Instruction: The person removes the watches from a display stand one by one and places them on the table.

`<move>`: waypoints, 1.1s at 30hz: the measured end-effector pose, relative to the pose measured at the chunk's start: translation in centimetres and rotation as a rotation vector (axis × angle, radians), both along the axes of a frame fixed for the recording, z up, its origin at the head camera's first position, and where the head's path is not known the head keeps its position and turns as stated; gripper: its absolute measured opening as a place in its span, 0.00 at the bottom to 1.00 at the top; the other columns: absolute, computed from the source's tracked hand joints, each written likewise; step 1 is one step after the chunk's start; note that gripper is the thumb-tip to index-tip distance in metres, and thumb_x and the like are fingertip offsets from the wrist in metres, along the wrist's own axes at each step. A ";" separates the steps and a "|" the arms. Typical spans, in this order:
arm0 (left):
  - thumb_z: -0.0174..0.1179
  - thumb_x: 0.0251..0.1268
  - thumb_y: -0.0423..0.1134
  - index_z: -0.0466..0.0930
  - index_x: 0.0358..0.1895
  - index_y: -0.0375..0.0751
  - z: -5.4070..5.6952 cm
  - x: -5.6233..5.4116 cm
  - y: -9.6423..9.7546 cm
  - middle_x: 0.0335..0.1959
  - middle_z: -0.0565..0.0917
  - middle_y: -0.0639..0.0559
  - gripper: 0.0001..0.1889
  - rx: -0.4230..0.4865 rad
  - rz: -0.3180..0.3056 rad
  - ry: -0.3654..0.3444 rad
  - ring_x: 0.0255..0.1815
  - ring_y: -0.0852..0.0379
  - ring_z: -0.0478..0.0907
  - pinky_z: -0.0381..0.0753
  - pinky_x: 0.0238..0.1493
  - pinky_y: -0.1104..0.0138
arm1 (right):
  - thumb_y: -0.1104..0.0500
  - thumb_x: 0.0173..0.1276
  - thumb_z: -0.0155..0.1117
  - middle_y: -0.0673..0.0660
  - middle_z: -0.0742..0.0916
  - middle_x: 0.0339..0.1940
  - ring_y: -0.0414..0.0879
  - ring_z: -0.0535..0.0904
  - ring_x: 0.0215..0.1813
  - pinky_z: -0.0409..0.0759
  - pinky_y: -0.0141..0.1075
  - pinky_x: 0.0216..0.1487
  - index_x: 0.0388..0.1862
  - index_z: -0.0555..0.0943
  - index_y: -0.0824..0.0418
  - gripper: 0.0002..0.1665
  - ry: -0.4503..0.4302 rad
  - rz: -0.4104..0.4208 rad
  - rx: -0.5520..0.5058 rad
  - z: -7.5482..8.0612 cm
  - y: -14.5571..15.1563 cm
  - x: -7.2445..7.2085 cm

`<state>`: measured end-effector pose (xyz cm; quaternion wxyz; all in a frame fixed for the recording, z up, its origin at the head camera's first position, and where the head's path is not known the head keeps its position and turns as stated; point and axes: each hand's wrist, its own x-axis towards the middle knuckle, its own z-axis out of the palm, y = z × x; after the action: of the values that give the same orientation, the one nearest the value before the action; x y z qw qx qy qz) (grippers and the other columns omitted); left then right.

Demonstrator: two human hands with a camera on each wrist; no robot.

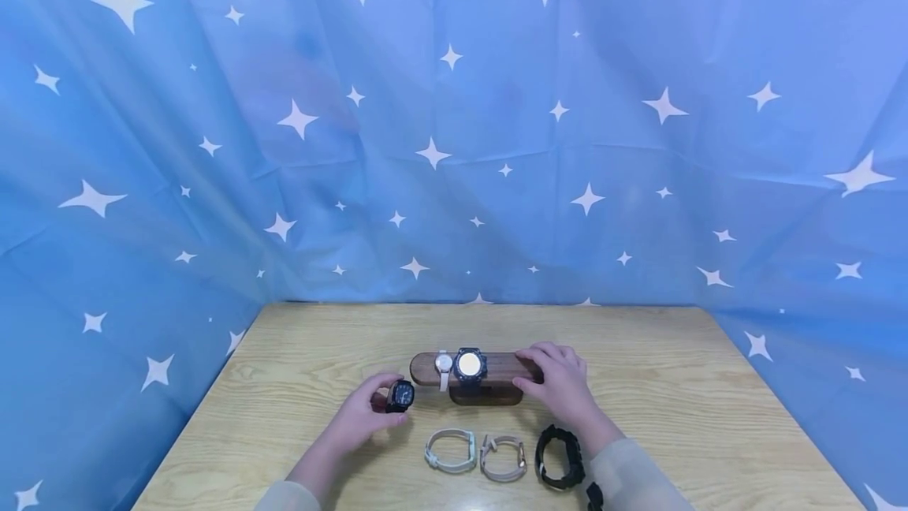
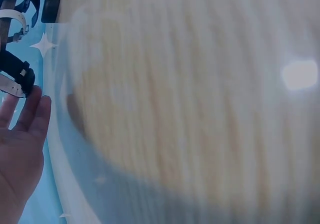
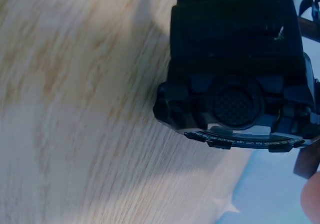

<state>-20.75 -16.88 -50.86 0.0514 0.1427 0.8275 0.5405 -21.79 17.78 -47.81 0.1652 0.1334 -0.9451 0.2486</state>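
Left of the stand, my left hand (image 1: 360, 416) holds a black watch with a squarish face (image 1: 402, 395) between thumb and fingers. In the left wrist view, that hand (image 2: 22, 151) shows at the left edge, its fingertips by a dark watch. My right hand (image 1: 562, 381) grips the right end of a dark wooden watch stand (image 1: 507, 367). On the stand's bar sit a small white watch (image 1: 444, 363) and a larger black watch with a bright round face (image 1: 470, 364). Only a fingertip (image 3: 312, 199) of the right hand shows in its wrist view.
Along the table front lie a pale mint-strapped watch (image 1: 451, 450), a beige-strapped watch (image 1: 503, 459) and a chunky black watch (image 1: 559, 457). Another dark piece (image 1: 594, 496) is partly hidden by the right sleeve. A blue star-patterned curtain (image 1: 496, 243) surrounds the wooden table (image 1: 319, 337).
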 end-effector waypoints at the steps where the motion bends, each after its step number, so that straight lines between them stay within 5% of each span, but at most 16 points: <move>1: 0.72 0.46 0.39 0.70 0.61 0.41 0.0 0.2 -0.1 0.53 0.75 0.43 0.34 0.001 -0.009 -0.002 0.42 0.52 0.77 0.77 0.43 0.60 | 0.47 0.53 0.72 0.52 0.80 0.51 0.56 0.67 0.55 0.60 0.55 0.52 0.51 0.81 0.51 0.25 -0.001 0.000 -0.001 0.0 0.0 0.0; 13: 0.72 0.46 0.42 0.73 0.58 0.40 -1.2 1.0 -0.8 0.55 0.73 0.44 0.32 -0.068 -0.059 0.054 0.53 0.46 0.72 0.72 0.55 0.52 | 0.45 0.54 0.71 0.51 0.79 0.53 0.56 0.67 0.56 0.59 0.55 0.54 0.52 0.81 0.50 0.26 -0.025 -0.008 0.007 0.1 0.2 0.1; 28: 0.74 0.38 0.53 0.79 0.49 0.55 -2.7 1.7 0.0 0.48 0.76 0.64 0.28 -0.293 -0.023 0.269 0.51 0.55 0.69 0.63 0.53 0.52 | 0.46 0.54 0.71 0.51 0.79 0.53 0.55 0.66 0.56 0.58 0.55 0.54 0.52 0.80 0.50 0.26 -0.033 0.001 0.003 -0.3 0.3 0.0; 33: 0.73 0.36 0.55 0.79 0.48 0.58 -2.8 1.9 0.2 0.47 0.75 0.63 0.28 -0.351 -0.019 0.267 0.49 0.55 0.66 0.61 0.50 0.54 | 0.45 0.54 0.71 0.50 0.79 0.52 0.55 0.67 0.56 0.58 0.55 0.54 0.52 0.81 0.49 0.26 -0.029 0.002 -0.001 -0.3 0.3 -0.1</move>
<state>-18.83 -16.63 -53.62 -0.0294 0.2094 0.9071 0.3641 -21.86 18.07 -48.10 0.1513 0.1308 -0.9471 0.2510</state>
